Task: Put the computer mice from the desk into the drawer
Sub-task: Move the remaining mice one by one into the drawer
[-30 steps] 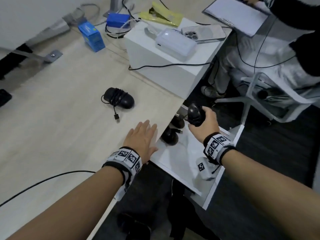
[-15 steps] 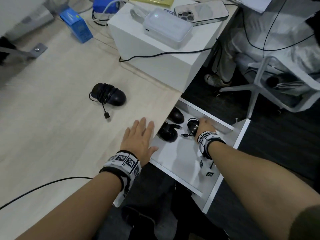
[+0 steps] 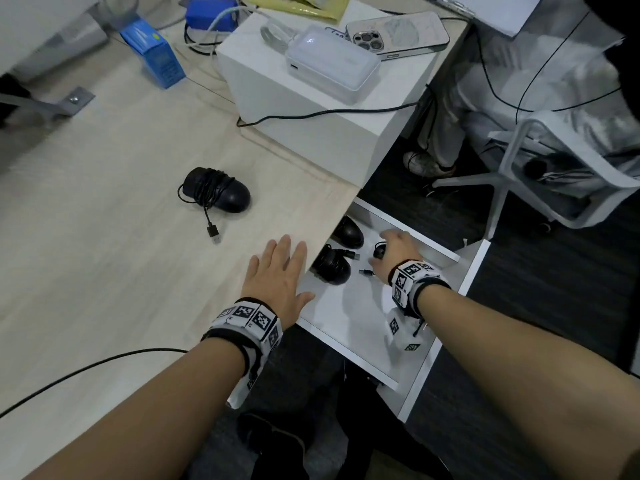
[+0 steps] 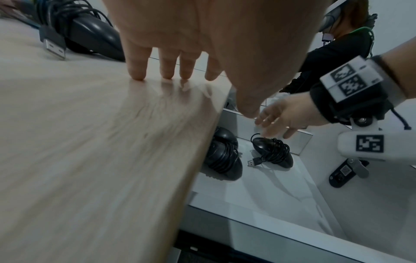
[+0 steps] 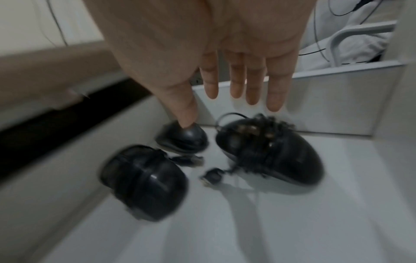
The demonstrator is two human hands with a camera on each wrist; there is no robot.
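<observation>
One black mouse (image 3: 218,189) (image 4: 90,32) with its cable wound round it lies on the light wood desk (image 3: 104,254). Three black mice lie in the open white drawer (image 3: 349,327): one at the back (image 3: 348,232) (image 5: 182,137), one near the desk edge (image 3: 330,265) (image 4: 223,160) (image 5: 144,181), and one under my right hand (image 3: 379,252) (image 4: 272,151) (image 5: 270,151). My right hand (image 3: 394,251) (image 4: 276,119) (image 5: 236,92) hovers just above that mouse, fingers straight, holding nothing. My left hand (image 3: 277,275) (image 4: 175,71) lies flat on the desk by its edge.
A white box (image 3: 311,109) on the desk carries a power bank (image 3: 332,64) and a phone (image 3: 394,32). A blue carton (image 3: 152,57) stands at the back. A black cable (image 3: 86,368) crosses the near desk. A white chair (image 3: 554,174) and a seated person's legs are to the right.
My right hand carried a mouse down from above the drawer, set it on the drawer floor and let go; its fingers are now straight above it. The left hand stayed flat.
</observation>
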